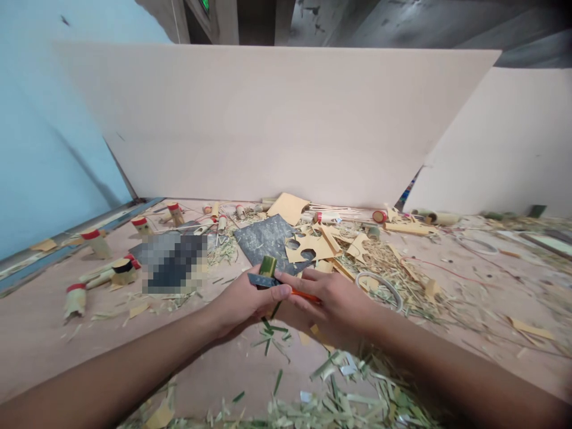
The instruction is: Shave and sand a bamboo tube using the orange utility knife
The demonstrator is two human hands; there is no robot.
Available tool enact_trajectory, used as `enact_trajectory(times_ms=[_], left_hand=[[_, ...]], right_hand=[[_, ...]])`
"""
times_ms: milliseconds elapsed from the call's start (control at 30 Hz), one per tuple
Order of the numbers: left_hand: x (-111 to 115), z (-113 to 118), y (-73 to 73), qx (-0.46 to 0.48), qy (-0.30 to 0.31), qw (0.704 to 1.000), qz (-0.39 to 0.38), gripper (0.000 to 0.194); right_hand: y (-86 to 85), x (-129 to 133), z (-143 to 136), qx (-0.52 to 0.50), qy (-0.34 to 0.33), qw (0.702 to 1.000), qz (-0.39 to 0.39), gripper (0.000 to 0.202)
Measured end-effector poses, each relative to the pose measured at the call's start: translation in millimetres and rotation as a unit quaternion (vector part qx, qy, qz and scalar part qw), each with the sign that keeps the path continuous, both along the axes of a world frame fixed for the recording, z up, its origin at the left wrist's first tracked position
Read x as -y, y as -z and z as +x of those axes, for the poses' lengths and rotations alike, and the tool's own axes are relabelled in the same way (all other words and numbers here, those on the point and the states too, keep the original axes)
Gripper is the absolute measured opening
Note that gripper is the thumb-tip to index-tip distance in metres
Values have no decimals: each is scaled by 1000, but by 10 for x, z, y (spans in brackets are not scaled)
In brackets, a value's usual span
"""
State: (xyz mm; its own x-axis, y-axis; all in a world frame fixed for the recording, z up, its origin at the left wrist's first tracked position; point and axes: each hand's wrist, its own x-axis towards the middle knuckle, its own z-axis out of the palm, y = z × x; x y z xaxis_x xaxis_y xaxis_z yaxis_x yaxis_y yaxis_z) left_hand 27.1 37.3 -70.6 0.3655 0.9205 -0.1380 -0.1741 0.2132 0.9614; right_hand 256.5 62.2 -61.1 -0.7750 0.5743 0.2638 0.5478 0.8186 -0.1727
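Bamboo (269,265) looks light, stiff, slick, best held by its sides; left hand (241,302) grips it; right hand (336,298) grips the knife (263,280).

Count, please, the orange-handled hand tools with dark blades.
1: the dark-bladed tool with an orange handle, in the right grip, its blade across the green bamboo piece. More may be hidden under the pale green shavings.

Table (214,381): tubes (75,302) left, more tubes (447,219) along back before board (286,119); cut sheet (319,245) overlapping flat sheet (261,235); ring (385,281) right of right hand (333,293); shavings (335,408) front.
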Motion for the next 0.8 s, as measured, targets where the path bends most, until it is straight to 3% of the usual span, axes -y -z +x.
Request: enact_trajectory(times_ms=[200, 333, 433, 533, 633, 800], left_hand=[[10, 74, 12, -32, -44, 998, 20, 49], [-7, 87, 57, -58, -74, 995, 34, 48], [-32, 54, 55, -43, -52, 997, 24, 51], [-77, 0, 47, -34, -15, 999, 3, 51], [-112, -36, 63, -30, 8, 999, -8, 51], [-98, -21, 77, -20, -7, 1000, 1, 56]], right_hand=[[10, 56, -58, 28, 58, 996, 65, 48], [-63, 11, -96, -5, 196, 978, 65, 49], [-99, -74, -41, -29, 261, 963, 61, 48], [-95, -119, 6, -54, 239, 968, 58, 48], [-77, -100, -16, -61, 172, 982, 52, 49], [-62, -31, -65, -29, 94, 995, 31, 49]])
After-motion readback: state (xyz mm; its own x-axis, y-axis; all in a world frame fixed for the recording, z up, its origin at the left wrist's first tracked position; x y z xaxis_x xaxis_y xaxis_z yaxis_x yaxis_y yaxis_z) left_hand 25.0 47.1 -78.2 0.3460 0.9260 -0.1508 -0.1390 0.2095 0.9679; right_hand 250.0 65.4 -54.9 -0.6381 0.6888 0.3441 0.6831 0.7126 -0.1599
